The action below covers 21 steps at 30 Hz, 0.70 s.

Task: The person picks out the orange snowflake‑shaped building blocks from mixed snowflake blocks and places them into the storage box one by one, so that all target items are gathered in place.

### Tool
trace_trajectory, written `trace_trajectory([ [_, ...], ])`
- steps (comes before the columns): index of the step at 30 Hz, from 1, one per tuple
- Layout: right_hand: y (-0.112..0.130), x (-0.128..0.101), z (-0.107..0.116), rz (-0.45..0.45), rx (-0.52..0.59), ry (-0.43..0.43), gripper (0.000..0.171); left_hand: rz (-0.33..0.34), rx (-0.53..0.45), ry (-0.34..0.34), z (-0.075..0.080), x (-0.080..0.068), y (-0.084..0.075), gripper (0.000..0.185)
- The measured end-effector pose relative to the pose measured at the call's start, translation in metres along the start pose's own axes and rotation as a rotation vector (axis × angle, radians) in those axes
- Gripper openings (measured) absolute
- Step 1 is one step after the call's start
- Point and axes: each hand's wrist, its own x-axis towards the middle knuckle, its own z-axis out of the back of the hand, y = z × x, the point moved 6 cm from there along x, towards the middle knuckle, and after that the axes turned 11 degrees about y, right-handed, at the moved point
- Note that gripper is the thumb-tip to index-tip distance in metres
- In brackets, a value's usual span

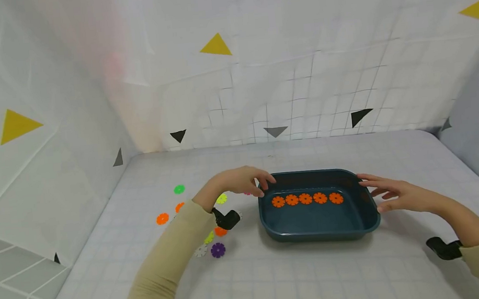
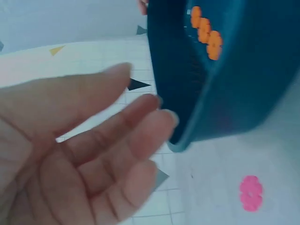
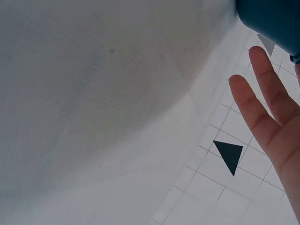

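Between both hands' fingers: tray (perhaps touching).

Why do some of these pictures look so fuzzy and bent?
Head view: the wide lens bows the walls, yet the tray stays sharp. Left wrist view: the left hand is soft with closeness. Right wrist view: the right hand is clearer, the wall a featureless haze.

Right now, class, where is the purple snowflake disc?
In the head view the purple disc lies on the table, left of the blue tray, beside a white disc.
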Motion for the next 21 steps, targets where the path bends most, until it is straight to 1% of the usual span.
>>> trace_trajectory([
  [5,-0.002,-0.001,0.000,-0.008,-0.003,-0.009,0.063,-0.043,-0.011,-0.089,-0.008,-0.008,0.006,0.044],
  [9,-0.002,-0.002,0.001,0.000,-0.003,-0.013,0.064,-0.068,-0.049,-0.173,-0.018,-0.011,0.010,0.043],
  [14,-0.003,-0.002,0.001,0.013,-0.004,-0.012,0.063,-0.121,-0.057,-0.267,-0.030,-0.014,0.011,0.043],
  [18,-0.002,-0.002,0.000,0.022,0.008,-0.010,0.063,-0.127,-0.055,-0.322,-0.040,-0.019,0.014,0.044],
  [21,-0.002,-0.001,0.000,0.022,0.012,-0.009,0.063,-0.104,-0.071,-0.358,-0.046,-0.024,0.019,0.045],
])
